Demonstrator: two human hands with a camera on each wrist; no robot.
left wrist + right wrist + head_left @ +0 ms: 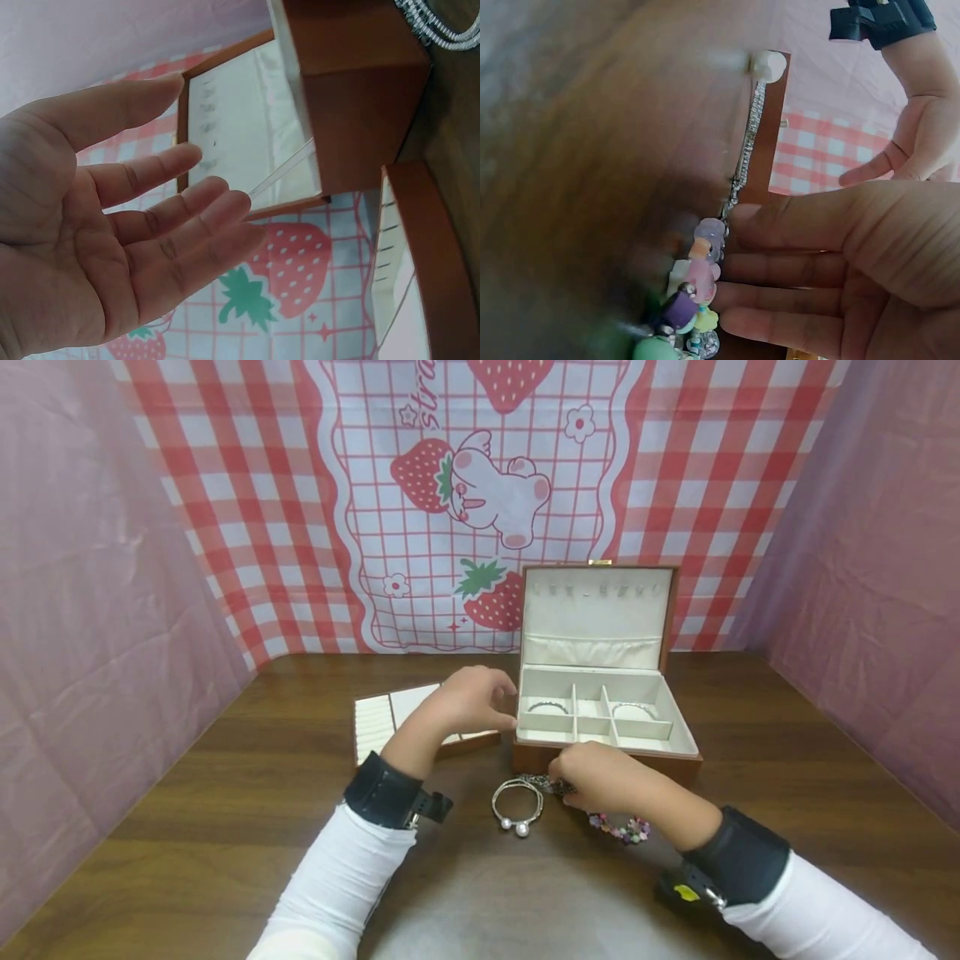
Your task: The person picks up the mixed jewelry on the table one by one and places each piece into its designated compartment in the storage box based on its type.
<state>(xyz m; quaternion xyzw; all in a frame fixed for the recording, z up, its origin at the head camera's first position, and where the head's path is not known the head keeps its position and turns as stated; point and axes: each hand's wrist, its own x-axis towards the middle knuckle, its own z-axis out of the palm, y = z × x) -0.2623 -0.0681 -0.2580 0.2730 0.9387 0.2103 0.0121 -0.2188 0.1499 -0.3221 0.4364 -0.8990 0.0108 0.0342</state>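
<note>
My right hand (606, 777) reaches down in front of the jewelry box (678, 767), fingertips at a silver chain bracelet (542, 782) on the table. In the right wrist view its fingers are fairly straight, with the thumb slightly apart from them. Beneath that wrist lies a colourful beaded bracelet (621, 831). A silver bangle with two pearl ends (539, 811) rests left of the hand. My left hand (468, 700) hovers over the jewelry tray (372, 727), beside the box's left wall. Its palm and relaxed fingers show bare in the left wrist view.
Raised at the back, the box lid (596, 614) leans upright behind the cream compartments. One silver bracelet (548, 704) sits in the left back compartment, another silver bracelet (634, 707) in the right one. A strawberry-print cloth (360, 527) hangs behind the wooden table (187, 810).
</note>
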